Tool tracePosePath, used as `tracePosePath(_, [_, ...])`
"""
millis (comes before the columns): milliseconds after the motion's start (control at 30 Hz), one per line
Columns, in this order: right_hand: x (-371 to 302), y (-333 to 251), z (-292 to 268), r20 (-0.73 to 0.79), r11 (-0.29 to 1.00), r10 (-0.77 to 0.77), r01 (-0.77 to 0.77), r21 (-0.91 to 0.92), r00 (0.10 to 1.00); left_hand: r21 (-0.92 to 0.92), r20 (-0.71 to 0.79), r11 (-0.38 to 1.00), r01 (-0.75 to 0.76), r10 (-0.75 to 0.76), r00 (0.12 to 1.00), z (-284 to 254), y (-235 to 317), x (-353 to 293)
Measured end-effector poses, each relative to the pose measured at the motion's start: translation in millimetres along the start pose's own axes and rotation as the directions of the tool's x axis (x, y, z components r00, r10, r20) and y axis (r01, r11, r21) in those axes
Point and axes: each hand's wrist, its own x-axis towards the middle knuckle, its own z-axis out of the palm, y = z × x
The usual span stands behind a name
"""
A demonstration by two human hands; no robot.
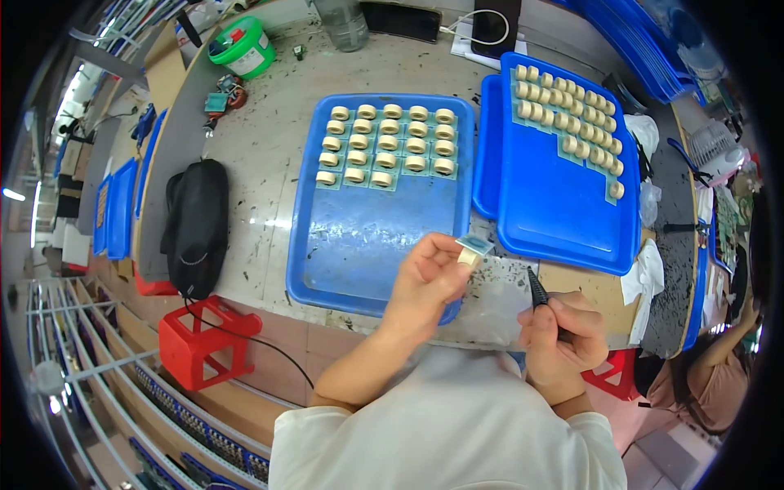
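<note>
My left hand (428,278) pinches a small green circuit board (475,243) with a cream ring-shaped part (468,257) on its underside. The board is held tilted, over the near right corner of the middle blue tray (371,237). In my right hand (565,335) is a slim black tapered tool (537,287), gripped between thumb and fingers, its tip pointing up and away. Its exact kind cannot be made out. Rows of similar boards with cream rings (389,143) fill the far half of the middle tray.
At the right, another blue tray (563,229) bearing similar boards overlaps a blue tray beneath. A black bag (194,229) lies left; a green tub (243,49), clear container (341,24) and phone (400,22) stand behind. A red stool (204,343) is below left. Dark scraps litter the tabletop.
</note>
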Motion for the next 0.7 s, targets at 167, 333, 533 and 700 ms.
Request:
tracePosePath(167, [-3,7,-7,-0.053,0.999,0.046,-0.047,-0.018,0.998,0.915,-0.040,0.388,-0.109,0.357,0.933,-32,35,21])
tracePosePath(333, [-3,8,-15,-0.055,0.999,0.044,-0.046,-0.021,0.998,0.914,0.322,-0.377,-0.149,0.450,0.833,-42,50,59])
tracePosePath(533, [-4,17,-30,-0.103,0.997,0.074,-0.074,0.001,0.992,0.803,0.346,-0.593,-0.055,0.388,0.854,-37,40,81])
tracePosePath(700, [-2,23,-40,-0.093,0.998,0.069,-0.070,-0.004,0.993,0.730,0.340,-0.683,0.014,0.382,0.859,-29,38,87])
